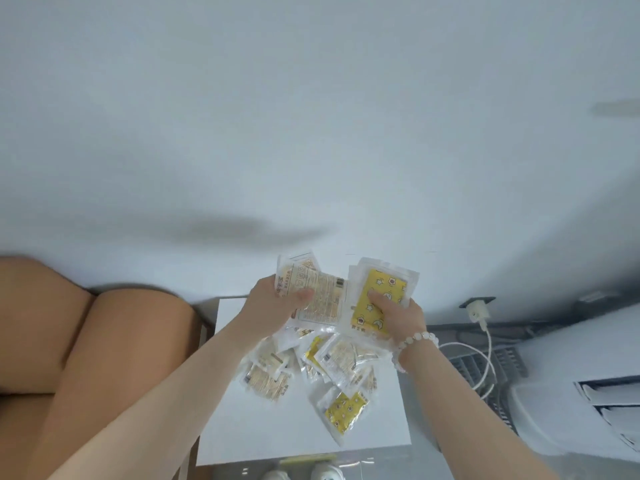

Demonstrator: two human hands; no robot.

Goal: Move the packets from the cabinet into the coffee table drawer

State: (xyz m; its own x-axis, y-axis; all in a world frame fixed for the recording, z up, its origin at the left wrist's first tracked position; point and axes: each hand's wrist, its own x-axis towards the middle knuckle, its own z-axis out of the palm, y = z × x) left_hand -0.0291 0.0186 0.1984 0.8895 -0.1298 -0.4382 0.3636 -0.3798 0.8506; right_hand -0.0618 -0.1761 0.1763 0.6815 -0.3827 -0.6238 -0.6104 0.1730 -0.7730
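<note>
My left hand (277,304) grips a clear packet with printed text (320,292), thumb on top. My right hand (401,315), with a white bead bracelet at the wrist, grips a yellow packet with star prints (377,292). Both packets are held up side by side above a white cabinet top (242,427). Below the hands, several more packets (332,362) lie in a loose heap on that top, and one yellow packet (343,410) lies nearest me. No coffee table drawer is in view.
A tan sofa (86,327) stands left of the cabinet. A white wall (311,116) fills the upper view. At right are a wall socket with a white plug and cable (481,317) and a white appliance with slats (606,400). My white shoes (301,474) show at the bottom.
</note>
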